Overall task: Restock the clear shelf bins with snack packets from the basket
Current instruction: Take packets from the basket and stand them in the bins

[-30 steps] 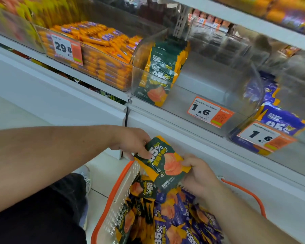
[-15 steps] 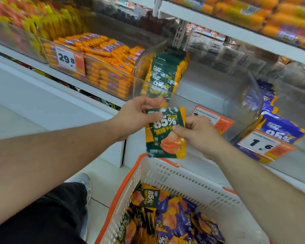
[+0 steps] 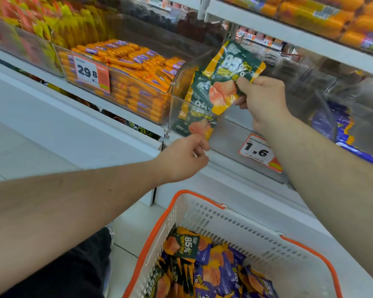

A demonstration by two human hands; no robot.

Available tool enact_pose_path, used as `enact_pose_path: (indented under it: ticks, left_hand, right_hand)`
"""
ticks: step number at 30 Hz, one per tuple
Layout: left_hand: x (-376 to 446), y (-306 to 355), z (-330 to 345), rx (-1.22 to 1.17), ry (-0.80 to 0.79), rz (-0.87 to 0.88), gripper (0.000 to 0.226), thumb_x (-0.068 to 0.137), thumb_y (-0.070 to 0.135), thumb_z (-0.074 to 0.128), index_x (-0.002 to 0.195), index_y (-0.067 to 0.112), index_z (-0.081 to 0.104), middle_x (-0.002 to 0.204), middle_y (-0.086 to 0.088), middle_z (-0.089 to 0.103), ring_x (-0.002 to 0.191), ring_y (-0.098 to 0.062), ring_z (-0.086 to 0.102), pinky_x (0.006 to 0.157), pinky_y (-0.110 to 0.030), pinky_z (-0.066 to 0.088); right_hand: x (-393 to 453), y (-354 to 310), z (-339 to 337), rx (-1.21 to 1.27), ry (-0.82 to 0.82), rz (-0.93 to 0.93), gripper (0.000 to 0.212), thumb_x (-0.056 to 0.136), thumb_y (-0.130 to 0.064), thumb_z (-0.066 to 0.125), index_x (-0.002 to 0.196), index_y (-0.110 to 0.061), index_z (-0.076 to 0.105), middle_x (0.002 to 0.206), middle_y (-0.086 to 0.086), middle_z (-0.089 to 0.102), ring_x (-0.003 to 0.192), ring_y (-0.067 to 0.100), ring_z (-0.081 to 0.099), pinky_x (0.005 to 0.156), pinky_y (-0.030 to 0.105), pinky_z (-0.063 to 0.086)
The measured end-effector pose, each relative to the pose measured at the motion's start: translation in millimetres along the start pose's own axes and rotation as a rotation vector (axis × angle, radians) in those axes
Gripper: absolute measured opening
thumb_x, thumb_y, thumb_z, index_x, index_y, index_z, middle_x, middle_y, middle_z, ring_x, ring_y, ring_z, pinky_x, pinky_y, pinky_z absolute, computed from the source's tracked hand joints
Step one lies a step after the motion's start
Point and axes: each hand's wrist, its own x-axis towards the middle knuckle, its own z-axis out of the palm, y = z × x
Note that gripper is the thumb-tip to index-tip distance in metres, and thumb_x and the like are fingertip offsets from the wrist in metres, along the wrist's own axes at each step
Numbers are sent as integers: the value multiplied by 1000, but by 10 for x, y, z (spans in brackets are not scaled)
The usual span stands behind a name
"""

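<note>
The right hand (image 3: pixel 260 104) pinches a green-and-yellow snack packet (image 3: pixel 230 76) by its right edge, thumb and fingers curled round it, holding it in the air over the clear bin (image 3: pixel 230 134). The packet's long axis runs from about 7 o'clock to 1 o'clock, printed face toward the camera, its top corner pointing to 1 o'clock. The left hand (image 3: pixel 184 158) hangs at 7 o'clock from the packet, just in front of the bin's lower front wall, fingers loosely curled and holding nothing. In the bin's left end stand matching green packets (image 3: pixel 199 97), leaning in a row; the rest of its floor shows bare. A 1.6 price tag (image 3: pixel 259 152) is on its front. At 6 o'clock, the orange-rimmed white basket (image 3: pixel 235 214) holds green and purple packets (image 3: pixel 205 267) heaped together.
</note>
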Motion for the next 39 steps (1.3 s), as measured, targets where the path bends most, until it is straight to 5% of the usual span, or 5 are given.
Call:
enact_pose_path:
  ticks: [15,21,26,35,39]
  left_hand:
    - [22,-76,123,229,-223,-3,22,93,17,57,115,23,58,91,12,60,75,-4,56,72,-21,48]
    - [-13,-157,149,352,-351,-71,30,93,20,57,123,24,55,97,13,61,81,-2,58,67,-17,47]
    - [-61,-236,217,585,-618,-162,40,95,31,57,134,23,49,122,7,57,93,-7,51,68,-16,38]
    - [-284,-360,448,880,-990,-291,47,101,35,48,142,14,46,133,-1,54,112,-15,50,82,-23,33]
    - [-267,-398,490,885,-1008,-297,44,99,36,50,137,13,51,132,-2,56,114,-18,51,85,-28,38]
  right_hand:
    - [117,102,323,-378,-504,470,20,102,-22,50,96,-3,52,80,18,66,59,23,67,53,31,57]
    - [-129,-3,222,-949,-100,-123,31,87,-39,52,80,-12,64,85,9,66,82,33,64,66,32,48]
    - [-933,354,219,-570,69,-692,22,80,-28,54,66,-15,65,67,0,61,65,22,55,59,32,40]
    - [-2236,2008,384,-678,-924,400,55,93,-41,55,48,-19,32,43,-3,27,41,16,27,47,30,26]
    - [-2587,2288,503,-657,-1111,713,57,86,-59,62,55,-14,47,51,3,49,45,17,49,54,29,45]
